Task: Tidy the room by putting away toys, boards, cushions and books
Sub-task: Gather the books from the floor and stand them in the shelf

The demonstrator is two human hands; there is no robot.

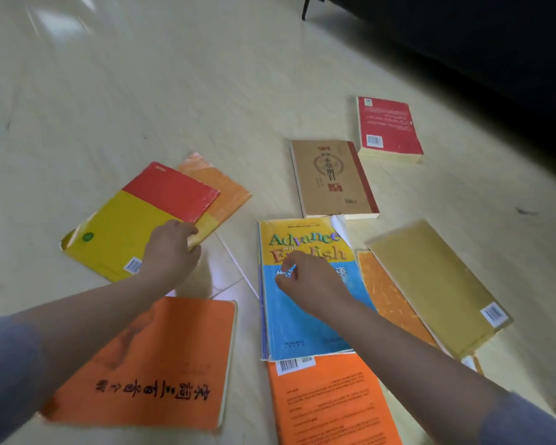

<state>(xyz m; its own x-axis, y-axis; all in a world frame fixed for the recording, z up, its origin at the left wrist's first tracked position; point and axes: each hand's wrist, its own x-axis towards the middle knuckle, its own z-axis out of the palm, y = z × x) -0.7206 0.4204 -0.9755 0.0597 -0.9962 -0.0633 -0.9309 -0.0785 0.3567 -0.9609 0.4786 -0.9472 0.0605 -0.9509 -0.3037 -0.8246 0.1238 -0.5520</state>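
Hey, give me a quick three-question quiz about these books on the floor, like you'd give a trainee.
1. True or false: the left hand grips the red-and-yellow book at its edge.
2. The gold book partly covers which? A) mottled orange book B) a cushion C) a toy
3. Fill in: the right hand is over the blue-and-yellow book titled "Advance with ___".
Key: 1 true; 2 A; 3 English.
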